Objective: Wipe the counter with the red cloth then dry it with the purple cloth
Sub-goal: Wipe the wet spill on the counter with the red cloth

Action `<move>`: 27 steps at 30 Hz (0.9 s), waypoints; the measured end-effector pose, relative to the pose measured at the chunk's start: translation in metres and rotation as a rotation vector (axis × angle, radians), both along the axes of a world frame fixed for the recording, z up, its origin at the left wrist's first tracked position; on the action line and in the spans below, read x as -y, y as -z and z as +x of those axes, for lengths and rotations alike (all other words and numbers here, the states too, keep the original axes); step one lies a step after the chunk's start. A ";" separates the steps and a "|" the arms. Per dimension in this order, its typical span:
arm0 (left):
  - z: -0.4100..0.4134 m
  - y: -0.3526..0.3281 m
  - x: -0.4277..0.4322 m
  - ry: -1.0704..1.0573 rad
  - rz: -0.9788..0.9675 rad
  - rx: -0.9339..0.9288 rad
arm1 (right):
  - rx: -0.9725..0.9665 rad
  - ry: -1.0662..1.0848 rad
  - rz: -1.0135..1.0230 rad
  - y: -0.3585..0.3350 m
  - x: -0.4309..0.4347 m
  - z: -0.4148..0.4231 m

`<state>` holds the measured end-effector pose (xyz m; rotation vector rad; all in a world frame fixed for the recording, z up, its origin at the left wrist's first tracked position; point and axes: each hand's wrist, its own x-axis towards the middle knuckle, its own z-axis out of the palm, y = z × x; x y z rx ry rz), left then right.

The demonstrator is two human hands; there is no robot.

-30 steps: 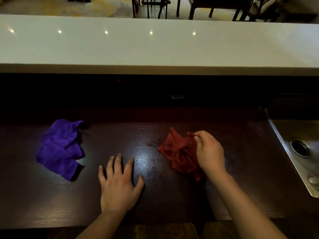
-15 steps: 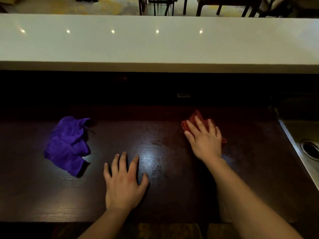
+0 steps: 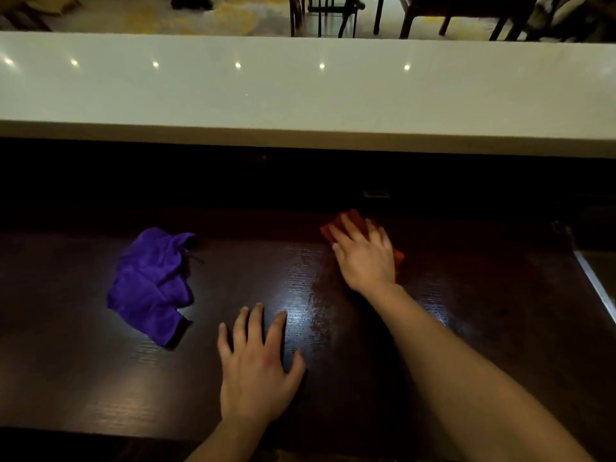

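While the right hand (image 3: 365, 258) is pressed flat with its fingers spread over the red cloth (image 3: 350, 219), the cloth is pinned against the dark wooden counter (image 3: 466, 311) near its far edge, right of centre. Only small parts of the red cloth are seen: a corner past the fingertips and a sliver at the right side of the hand. Nothing is gripped by that hand; the cloth is held down under the palm and open fingers rather than pinched.

The left hand (image 3: 256, 371) is laid palm down on the bare counter near the front edge, its fingers apart and empty, well apart from both cloths. A glossy patch of reflected light is seen on the wood between the two hands.

The purple cloth (image 3: 150, 285) is left crumpled in a loose heap on the left part of the counter, to the left of the left hand and untouched by either hand.

A raised white ledge (image 3: 300, 95) is seen running across the view behind the dark counter, with small points of light mirrored in it. At the right edge, the metal rim of a sink (image 3: 595, 285) is partly seen. Chair legs (image 3: 320, 15) are seen on the floor beyond the ledge.
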<state>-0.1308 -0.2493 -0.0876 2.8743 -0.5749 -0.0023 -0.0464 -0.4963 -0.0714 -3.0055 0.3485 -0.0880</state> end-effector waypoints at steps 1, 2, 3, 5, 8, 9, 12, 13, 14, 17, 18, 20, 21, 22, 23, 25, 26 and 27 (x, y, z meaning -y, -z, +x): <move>0.000 0.000 0.000 -0.003 -0.004 0.005 | -0.001 0.025 0.027 0.000 -0.014 0.014; 0.000 0.000 0.000 -0.007 -0.013 0.008 | -0.002 -0.018 0.040 0.001 -0.030 0.021; 0.000 -0.001 0.000 -0.017 -0.032 0.012 | 0.010 -0.119 0.038 0.002 -0.047 0.022; 0.000 -0.001 -0.002 -0.038 -0.086 0.018 | 0.022 -0.373 0.030 0.008 -0.073 -0.001; 0.002 0.002 -0.006 -0.062 -0.156 0.021 | 0.016 -0.567 0.042 0.015 -0.066 -0.075; 0.002 0.002 -0.006 -0.060 -0.149 0.021 | 0.013 -0.557 0.033 0.016 -0.049 -0.097; 0.002 0.004 -0.004 -0.033 -0.088 0.013 | 0.028 -0.280 -0.089 0.012 0.023 -0.142; 0.003 0.003 -0.003 -0.020 -0.054 0.009 | 0.012 -0.124 -0.094 0.007 0.045 -0.150; 0.003 0.003 -0.002 -0.003 -0.018 0.003 | -0.004 0.024 -0.068 0.002 0.059 -0.153; 0.001 0.001 -0.001 0.057 0.053 -0.014 | 0.023 0.211 -0.014 -0.003 0.041 -0.153; 0.001 0.000 -0.001 0.071 0.066 -0.020 | 0.040 0.142 -0.024 0.000 0.026 -0.157; 0.001 -0.001 -0.001 0.074 0.071 -0.030 | 0.049 -0.125 -0.056 0.013 0.001 -0.179; 0.001 -0.002 -0.001 0.071 0.069 -0.033 | 0.040 -0.254 -0.066 0.018 -0.001 -0.194; 0.001 -0.002 -0.001 0.067 0.065 -0.033 | 0.028 -0.332 -0.064 0.018 0.009 -0.204; 0.001 -0.002 -0.001 0.063 0.061 -0.030 | 0.025 -0.340 -0.065 0.018 0.026 -0.211; 0.002 0.000 -0.001 0.058 0.055 -0.021 | 0.018 -0.169 -0.095 0.015 0.069 -0.216; 0.002 0.001 -0.002 0.058 0.051 -0.018 | 0.010 -0.022 -0.100 0.012 0.091 -0.215; 0.003 0.001 -0.002 0.058 0.049 -0.015 | 0.006 0.125 -0.084 0.008 0.112 -0.212</move>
